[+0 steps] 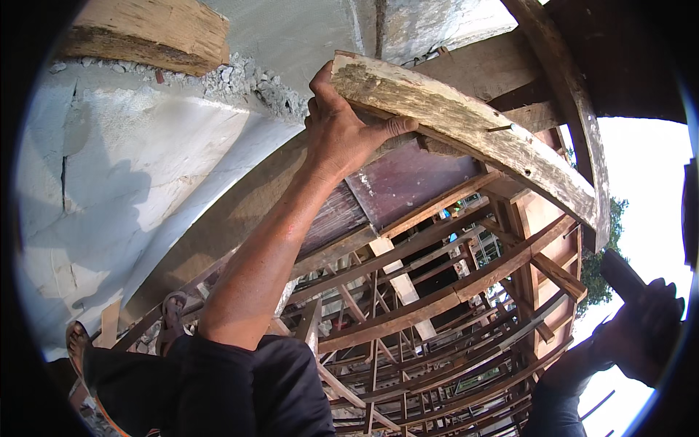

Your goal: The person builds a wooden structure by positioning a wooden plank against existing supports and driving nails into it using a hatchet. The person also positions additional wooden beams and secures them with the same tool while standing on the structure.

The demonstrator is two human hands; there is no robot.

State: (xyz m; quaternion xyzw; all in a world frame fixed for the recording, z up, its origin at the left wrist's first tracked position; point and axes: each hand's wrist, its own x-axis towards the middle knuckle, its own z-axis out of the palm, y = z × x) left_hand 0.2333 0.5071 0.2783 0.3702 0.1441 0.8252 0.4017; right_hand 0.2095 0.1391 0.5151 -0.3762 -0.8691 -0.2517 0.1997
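Observation:
My left hand point(348, 138) is closed on the upper left end of a weathered wooden plank point(437, 109), with the thumb along its lower edge. A nail point(501, 129) sticks out of the plank's face, and small dark holes show further along it. The plank's far end meets a curved-looking upright timber point(579, 109). At the right, my raised right hand point(644, 331) is wrapped round a dark, blunt-ended handle point(622, 275). Shadow and the picture's rim hide the rest of that tool.
Pale concrete point(95, 160) with rubble point(262, 91) and a thick timber point(149, 33) lies at the left. Below spreads a lattice of wooden beams point(429, 306) with deep gaps. My sandaled foot point(79, 346) rests at the lower left.

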